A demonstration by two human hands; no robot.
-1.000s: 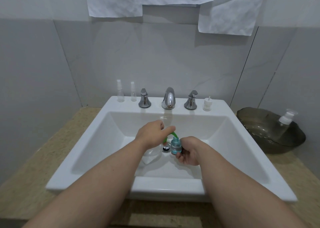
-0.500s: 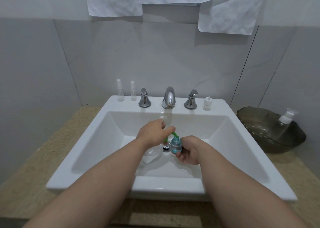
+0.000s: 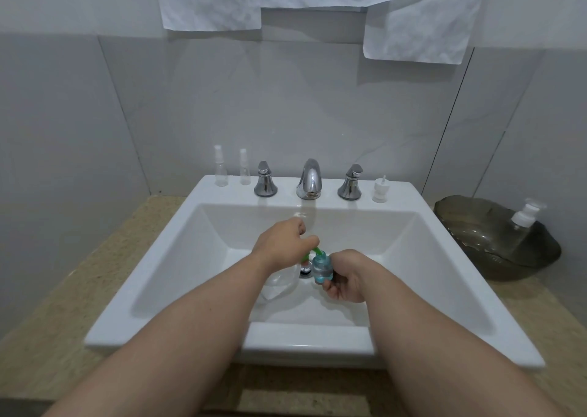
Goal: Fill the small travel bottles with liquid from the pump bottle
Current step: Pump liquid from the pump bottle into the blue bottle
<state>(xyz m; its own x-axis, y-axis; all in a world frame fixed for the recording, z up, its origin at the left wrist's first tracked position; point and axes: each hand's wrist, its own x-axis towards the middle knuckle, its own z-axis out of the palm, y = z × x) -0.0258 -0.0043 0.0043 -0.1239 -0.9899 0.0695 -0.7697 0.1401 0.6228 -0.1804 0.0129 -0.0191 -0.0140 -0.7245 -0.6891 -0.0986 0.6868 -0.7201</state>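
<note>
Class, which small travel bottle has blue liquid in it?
The small bottle gripped by the right hand; the two spray bottles on the sink ledge look clear.

Only two arms of the person show: left forearm point(image 3: 178, 346) and right forearm point(image 3: 444, 353), both bare up to the frame edge, left hand point(image 3: 279, 242) and right hand point(image 3: 347, 277) bare too, nails and finer detail too small to tell.

Grey tiled wall point(image 3: 95, 115), crumpled white paper sheets point(image 3: 212, 0) hanging high. White sink point(image 3: 476, 305) set in speckled beige counter point(image 3: 63, 305); chrome tap point(image 3: 309, 180) at back.
</note>
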